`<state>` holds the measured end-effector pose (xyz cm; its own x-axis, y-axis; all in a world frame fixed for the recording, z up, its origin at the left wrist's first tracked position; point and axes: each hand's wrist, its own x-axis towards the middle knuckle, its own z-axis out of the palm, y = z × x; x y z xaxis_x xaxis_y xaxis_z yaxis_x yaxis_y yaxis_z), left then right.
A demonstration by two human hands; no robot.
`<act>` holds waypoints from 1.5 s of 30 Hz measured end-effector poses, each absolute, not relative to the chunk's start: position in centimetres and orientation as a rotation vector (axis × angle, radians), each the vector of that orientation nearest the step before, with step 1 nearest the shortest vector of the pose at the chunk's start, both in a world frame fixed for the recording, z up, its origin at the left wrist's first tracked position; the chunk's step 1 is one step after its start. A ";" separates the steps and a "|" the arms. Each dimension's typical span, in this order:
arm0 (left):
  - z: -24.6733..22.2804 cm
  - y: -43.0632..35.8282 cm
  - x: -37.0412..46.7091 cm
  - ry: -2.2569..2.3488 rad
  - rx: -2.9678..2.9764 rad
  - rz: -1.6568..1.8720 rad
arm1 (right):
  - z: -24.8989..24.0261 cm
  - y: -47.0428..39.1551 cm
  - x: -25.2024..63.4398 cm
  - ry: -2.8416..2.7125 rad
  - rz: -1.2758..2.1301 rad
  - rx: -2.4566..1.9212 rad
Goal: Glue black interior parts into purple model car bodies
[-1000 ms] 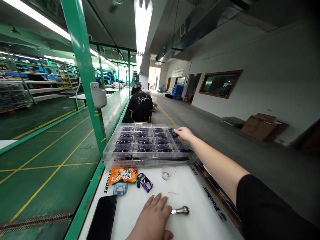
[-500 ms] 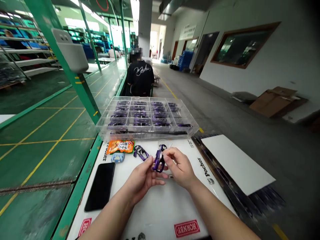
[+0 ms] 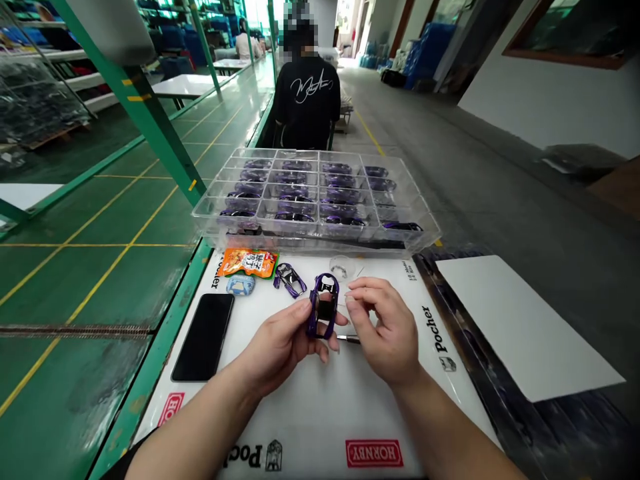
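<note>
The left hand [image 3: 283,337] pinches a purple car shell [image 3: 326,311] at its edge, thumb on the near side and the other fingers spread behind and beneath it, so that the shell stands tilted up in front of the fingertips, between the two hands. The right hand [image 3: 387,327] is just to the right of the shell, apart from it, its fingers bent and its thumb close to the index fingertip; whether something small sits between them, I cannot tell. Below the right fingertips a slim metal tool [image 3: 349,339] lies on the white work surface [image 3: 310,413], its other end hidden by that hand. A second purple shell [image 3: 290,280] rests just beyond the left hand, with an orange packet [image 3: 249,263] and a small blue case [image 3: 241,285] farther to its left. A black phone [image 3: 204,337] lies left of the left hand. Beyond the right fingertips is a clear round cup [image 3: 343,269], and past it, ahead of both hands, a transparent compartment tray [image 3: 300,243] holds rows of purple shells [image 3: 295,199]. Well to the right of the right hand lies a white sheet [image 3: 525,327].
</note>
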<state>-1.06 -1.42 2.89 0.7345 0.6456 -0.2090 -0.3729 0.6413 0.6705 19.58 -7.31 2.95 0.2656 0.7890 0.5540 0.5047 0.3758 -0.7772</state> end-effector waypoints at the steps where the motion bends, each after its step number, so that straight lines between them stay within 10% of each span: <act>1: 2.9 -1.5 -1.0 0.460 0.646 0.609 | 2.9 -7.2 19.7 -1.347 0.351 -1.301; 10: 3.0 -1.8 -0.9 0.490 1.023 0.577 | 1.5 -6.4 20.1 -0.901 1.084 -1.301; 45: 3.1 -1.7 -0.7 0.710 1.040 0.781 | 2.7 -7.5 19.8 -1.164 0.952 -1.282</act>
